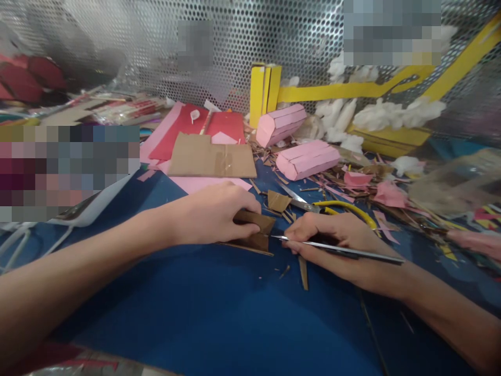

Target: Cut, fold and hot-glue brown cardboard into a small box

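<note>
My left hand (225,211) is closed on a small folded piece of brown cardboard (261,241), its thumb on the near face and its fingers over the top. My right hand (332,237) grips a slim craft knife (354,251) like a pen. The knife's pointed blade aims left, with its tip close to the cardboard's right edge; I cannot tell whether they touch. Just behind my right hand lie scissors (344,204) with yellow handles. A thin cardboard strip (303,272) and small offcuts lie below the blade.
A flat cardboard sheet (199,156) lies on red paper (229,124) behind my left hand. Two pink paper prisms (309,159) stand among scraps. Yellow cardboard pieces (257,96) and white fluff (378,116) are farther back, before a perforated metal panel (235,42). The tabletop (188,308) is blue.
</note>
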Tool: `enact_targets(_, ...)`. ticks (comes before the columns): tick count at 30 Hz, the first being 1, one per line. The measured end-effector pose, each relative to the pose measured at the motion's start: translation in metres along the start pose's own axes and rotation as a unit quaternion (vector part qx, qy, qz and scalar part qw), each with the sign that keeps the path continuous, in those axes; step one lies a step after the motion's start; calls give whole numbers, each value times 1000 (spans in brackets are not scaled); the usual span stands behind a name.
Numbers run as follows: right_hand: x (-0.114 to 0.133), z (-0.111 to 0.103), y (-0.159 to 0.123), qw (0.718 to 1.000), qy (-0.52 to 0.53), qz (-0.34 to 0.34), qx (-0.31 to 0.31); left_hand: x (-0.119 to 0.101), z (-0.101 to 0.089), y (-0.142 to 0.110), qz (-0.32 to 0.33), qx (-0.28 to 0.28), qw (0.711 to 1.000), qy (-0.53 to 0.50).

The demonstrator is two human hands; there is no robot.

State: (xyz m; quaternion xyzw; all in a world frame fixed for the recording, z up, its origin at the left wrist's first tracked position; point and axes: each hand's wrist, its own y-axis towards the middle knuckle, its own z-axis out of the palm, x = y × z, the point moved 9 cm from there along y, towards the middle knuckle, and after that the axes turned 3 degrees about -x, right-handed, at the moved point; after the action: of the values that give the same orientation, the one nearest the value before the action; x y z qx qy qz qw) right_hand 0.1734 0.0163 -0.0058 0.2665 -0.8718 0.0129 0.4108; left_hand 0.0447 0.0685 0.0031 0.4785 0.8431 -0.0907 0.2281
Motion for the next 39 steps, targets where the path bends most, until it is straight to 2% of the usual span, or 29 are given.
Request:
enact_targets(4,4,2,-1,1000,4,-26,0,-1,1,0,2,7,1000,-1)
enact_targets(10,4,-7,-4,997,-21,-42,-56,0,1,-1,-1,3,1000,1)
enact_targets(19,2,-1,-4,999,-25,-25,-15,0,1,1,-4,-1,1000,6)
enact_targets(31,-1,-1,-4,1000,1,-29,-6,-1,0,-1,-7,7,1000,1)
enact_targets(33,-1,-7,-8,998,11,-25,-48,0,0,-1,-10,8,1000,6)
enact_targets(35,0,-20,-13,991,11,-24,-129,1,0,-2,-16,8,1000,9)
enact_targets(37,8,-29,-17,980,-43,-53,-189,2,0,-2,-27,11,999,13)
enact_targets(39,24,-21,-17,966,-153,-126,-168,2,0,-1,-36,13,999,13)
